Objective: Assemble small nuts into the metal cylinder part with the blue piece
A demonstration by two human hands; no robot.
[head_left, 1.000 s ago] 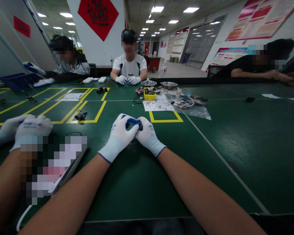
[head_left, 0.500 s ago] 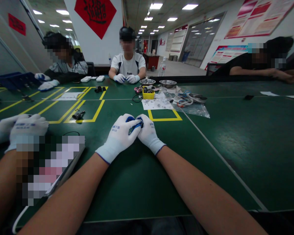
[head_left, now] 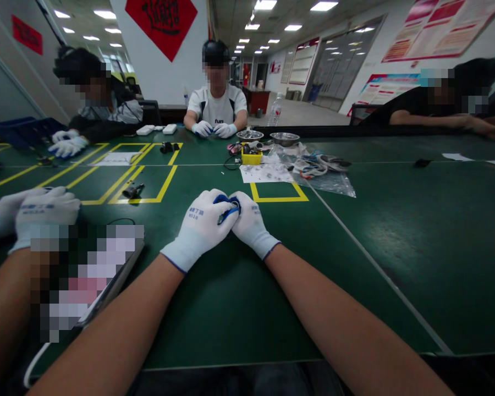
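In white work gloves with blue-coated palms, my left hand [head_left: 204, 220] and my right hand [head_left: 251, 223] meet above the green table. Both are closed around a small round part [head_left: 235, 204] with a pale, ring-like edge. The fingers cover most of it, so its exact kind does not show. My left thumb lies across its front, and my right fingers wrap its far side. Beyond my hands, a yellow-taped rectangle [head_left: 278, 199] is marked on the table.
A yellow box [head_left: 251, 158] of parts, a plastic bag [head_left: 334, 184] and metal bowls [head_left: 284, 139] stand ahead. Dark fittings [head_left: 132, 191] lie left. A co-worker's gloved hands [head_left: 47, 212] are close on my left, beside a blurred flat object [head_left: 94, 275]. Other people sit around the table.
My hands keep nearly the same grip on the round part. Across the table at the left, a co-worker's gloved hands have shifted left. The view has moved slightly.
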